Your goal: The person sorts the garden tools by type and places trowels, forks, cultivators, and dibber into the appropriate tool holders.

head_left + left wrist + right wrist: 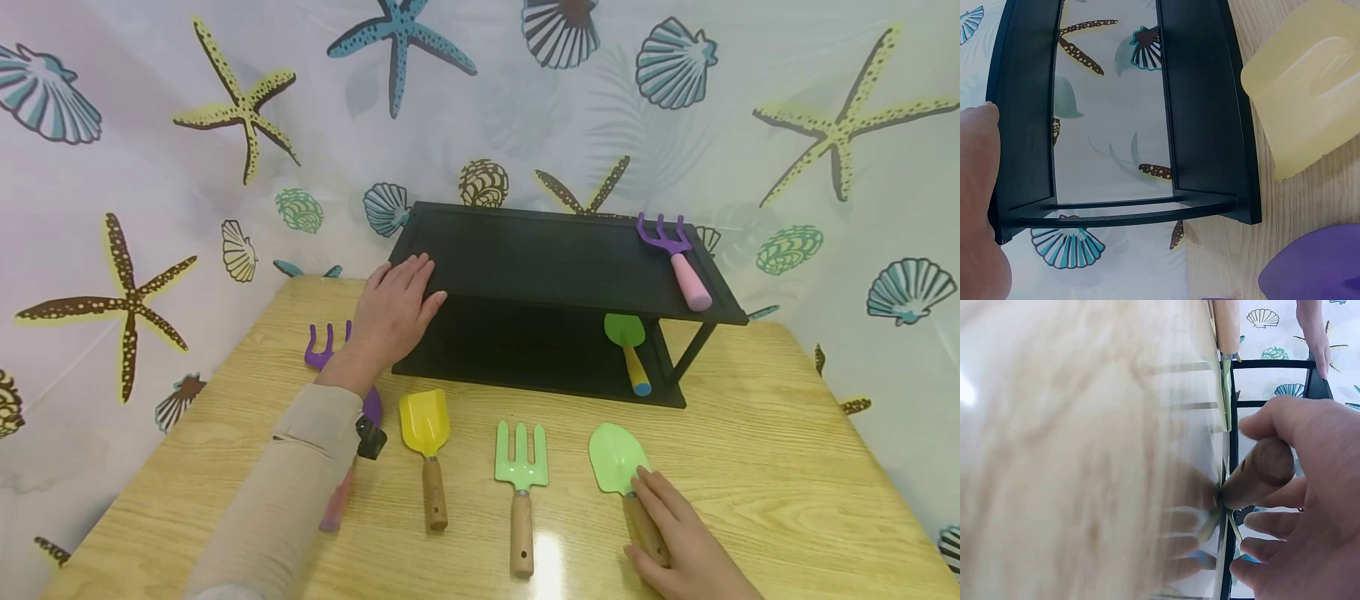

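The shelf (525,258) is black all over. The rake (681,268) on top of it is purple with a pink handle. The low trowel (634,364) is green, with a yellow handle and a blue end. The shovel (425,427) is bright yellow. The fork (521,475) and the near trowel (617,458) are pale green, with brown wood handles. The table (810,450) is tan with wavy wood lines. The white cloth (120,183) has spotty yellow, blue and brown starfish (243,108) and stripy shells (672,67).

We have a rack (525,254) on the table (780,417), an upper rake (685,271) atop its right end, a lower trowel (636,367) beneath, another rake (318,359) at left; before it, left to right, scoop (427,433), fork (522,477), front trowel (619,467)
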Tool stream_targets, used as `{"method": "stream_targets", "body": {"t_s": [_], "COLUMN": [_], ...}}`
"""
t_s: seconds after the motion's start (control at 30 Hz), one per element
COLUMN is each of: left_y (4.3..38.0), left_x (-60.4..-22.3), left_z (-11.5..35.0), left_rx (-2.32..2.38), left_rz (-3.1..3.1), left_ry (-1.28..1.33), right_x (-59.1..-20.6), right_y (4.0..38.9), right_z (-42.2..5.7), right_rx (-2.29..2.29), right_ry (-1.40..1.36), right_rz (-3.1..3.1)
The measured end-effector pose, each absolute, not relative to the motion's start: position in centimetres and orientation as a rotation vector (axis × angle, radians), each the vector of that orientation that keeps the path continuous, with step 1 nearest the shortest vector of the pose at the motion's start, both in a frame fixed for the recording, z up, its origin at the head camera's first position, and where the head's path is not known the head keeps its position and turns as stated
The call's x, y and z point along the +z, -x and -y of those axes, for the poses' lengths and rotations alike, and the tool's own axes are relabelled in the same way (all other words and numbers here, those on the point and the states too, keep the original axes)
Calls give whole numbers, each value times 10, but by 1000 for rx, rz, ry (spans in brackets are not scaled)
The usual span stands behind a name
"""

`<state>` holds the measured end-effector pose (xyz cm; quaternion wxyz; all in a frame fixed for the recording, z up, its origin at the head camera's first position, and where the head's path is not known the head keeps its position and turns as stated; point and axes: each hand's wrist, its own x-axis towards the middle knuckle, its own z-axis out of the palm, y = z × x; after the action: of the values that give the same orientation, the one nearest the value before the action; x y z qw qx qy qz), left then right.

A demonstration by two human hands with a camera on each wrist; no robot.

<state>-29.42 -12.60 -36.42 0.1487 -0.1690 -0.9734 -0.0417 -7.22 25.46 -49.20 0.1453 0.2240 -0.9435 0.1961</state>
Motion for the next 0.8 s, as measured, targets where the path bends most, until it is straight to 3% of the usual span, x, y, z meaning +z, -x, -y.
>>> {"method": "stream_targets", "body": {"t_s": [0.8], "left_y": [293], "left_x": [-363], "left_z": [128], "left_rx": [-135], "left_rz": [2786], "left_ry": [496], "right_x": [-503], "right_y": [75], "right_z": [-252], "right_rx": [589], "right_ry": [-793], "right_rz": [2578]}}
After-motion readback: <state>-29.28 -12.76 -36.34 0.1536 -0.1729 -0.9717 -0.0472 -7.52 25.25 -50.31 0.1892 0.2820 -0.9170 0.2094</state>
